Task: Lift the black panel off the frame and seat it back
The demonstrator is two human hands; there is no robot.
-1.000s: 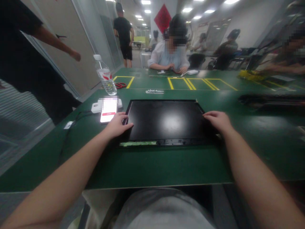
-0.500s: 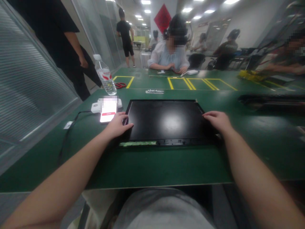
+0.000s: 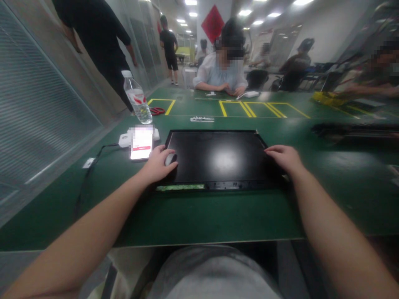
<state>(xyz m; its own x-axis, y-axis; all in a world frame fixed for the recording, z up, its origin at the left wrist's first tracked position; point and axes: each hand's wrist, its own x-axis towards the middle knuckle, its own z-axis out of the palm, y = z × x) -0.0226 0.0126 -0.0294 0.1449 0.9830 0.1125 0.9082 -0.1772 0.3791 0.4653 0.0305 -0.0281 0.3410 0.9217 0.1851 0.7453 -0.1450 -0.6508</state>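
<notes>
A black screen panel (image 3: 218, 160) lies flat on the green table (image 3: 199, 216) in front of me, with a thin green circuit strip (image 3: 181, 187) along its near edge. My left hand (image 3: 157, 165) is curled round the panel's left edge, thumb on the glass. Over the right edge lies my right hand (image 3: 285, 160), fingers together and bent across the rim.
A lit phone (image 3: 141, 143) and a white charger (image 3: 124, 140) with a black cable (image 3: 90, 170) lie left of the panel. Behind them are a water bottle (image 3: 135, 101) and red scissors (image 3: 156, 111). Another dark panel (image 3: 355, 131) lies at the right. A person (image 3: 222, 70) sits opposite; another (image 3: 99, 37) walks at left.
My left hand has shifted a little right, its thumb further onto the glass. My right hand has stayed put. The person in black at left has walked further away.
</notes>
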